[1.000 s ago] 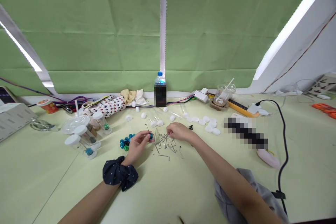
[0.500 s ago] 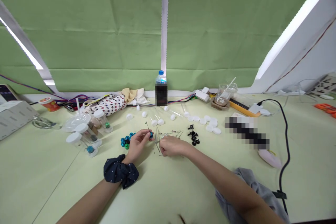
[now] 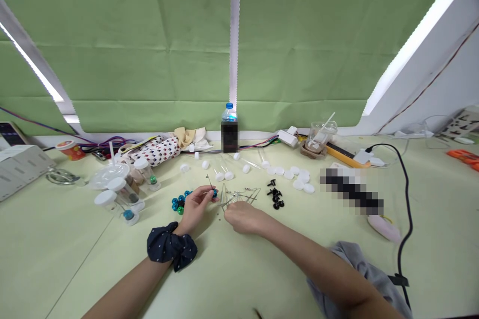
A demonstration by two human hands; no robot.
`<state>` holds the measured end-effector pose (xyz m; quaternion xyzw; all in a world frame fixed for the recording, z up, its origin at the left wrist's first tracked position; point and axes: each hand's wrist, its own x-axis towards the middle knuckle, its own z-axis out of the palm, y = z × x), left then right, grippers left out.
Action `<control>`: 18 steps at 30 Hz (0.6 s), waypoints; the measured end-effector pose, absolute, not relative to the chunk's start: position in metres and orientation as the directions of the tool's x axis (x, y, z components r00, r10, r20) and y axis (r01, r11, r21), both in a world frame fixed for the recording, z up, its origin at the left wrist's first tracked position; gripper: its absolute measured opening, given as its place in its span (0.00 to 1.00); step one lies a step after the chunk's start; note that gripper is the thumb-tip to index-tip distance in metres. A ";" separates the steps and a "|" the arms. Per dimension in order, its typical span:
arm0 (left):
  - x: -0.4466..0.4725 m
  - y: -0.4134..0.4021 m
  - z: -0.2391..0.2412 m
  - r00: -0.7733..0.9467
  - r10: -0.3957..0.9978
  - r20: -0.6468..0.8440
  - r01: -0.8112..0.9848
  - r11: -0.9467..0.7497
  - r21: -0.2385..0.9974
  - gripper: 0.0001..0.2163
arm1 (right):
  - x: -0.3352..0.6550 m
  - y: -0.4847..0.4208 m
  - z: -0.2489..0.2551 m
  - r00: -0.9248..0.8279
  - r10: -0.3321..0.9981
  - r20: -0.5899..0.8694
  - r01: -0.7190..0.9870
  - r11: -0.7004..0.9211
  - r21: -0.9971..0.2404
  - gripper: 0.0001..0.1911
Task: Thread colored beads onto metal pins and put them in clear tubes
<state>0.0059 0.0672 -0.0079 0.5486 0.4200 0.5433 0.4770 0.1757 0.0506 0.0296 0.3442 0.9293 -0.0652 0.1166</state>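
Between thumb and fingers, my left hand (image 3: 197, 204) pinches a shiny blue ball (image 3: 214, 193), from which a thin dark wire (image 3: 209, 180) sticks up. My right hand (image 3: 243, 217) is curled closed just to the right, over a pile of thin metal rods (image 3: 251, 194). Its fingertips point down and are hidden, so what they grip cannot be made out. Several blue balls (image 3: 175, 207) and a green ball (image 3: 180, 211) lie left of my left hand. To the right of the rods is a cluster of small black stemmed parts (image 3: 276, 199).
White round caps (image 3: 298, 184) and clear tubes with white caps (image 3: 229, 175) lie behind my hands. Capped clear jars (image 3: 107, 198) stand at left, each with a ball inside. A water bottle (image 3: 229, 112) stands at the back; a black cable (image 3: 408, 194) runs down the right.
My right hand has shifted slightly down and left at the rods. My left hand keeps its pinch on the blue ball, nearly still.
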 end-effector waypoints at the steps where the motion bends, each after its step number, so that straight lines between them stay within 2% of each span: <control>1: 0.006 0.067 -0.008 0.055 0.978 0.199 -0.057 -0.196 0.979 0.12 | 0.176 0.050 0.029 -0.737 0.624 -0.258 0.654 0.755 -0.042 0.11; 7: 0.006 0.067 -0.006 0.058 0.978 0.198 -0.040 -0.196 0.980 0.13 | 0.182 0.058 0.034 -0.757 0.585 -0.291 0.646 0.738 -0.197 0.09; 11: 0.006 0.067 -0.007 0.052 0.981 0.189 -0.033 -0.188 0.982 0.13 | 0.193 0.069 0.041 -0.763 0.603 -0.233 0.644 0.686 -0.337 0.12; 15: 0.006 0.066 -0.007 0.045 0.980 0.192 -0.041 -0.190 0.981 0.12 | 0.201 0.077 0.045 -0.679 0.709 -0.190 0.717 0.584 -0.380 0.10; 18: 0.005 0.067 -0.008 0.031 0.982 0.189 -0.044 -0.188 0.981 0.12 | 0.200 0.077 0.042 -0.684 0.695 -0.223 0.716 0.580 -0.389 0.17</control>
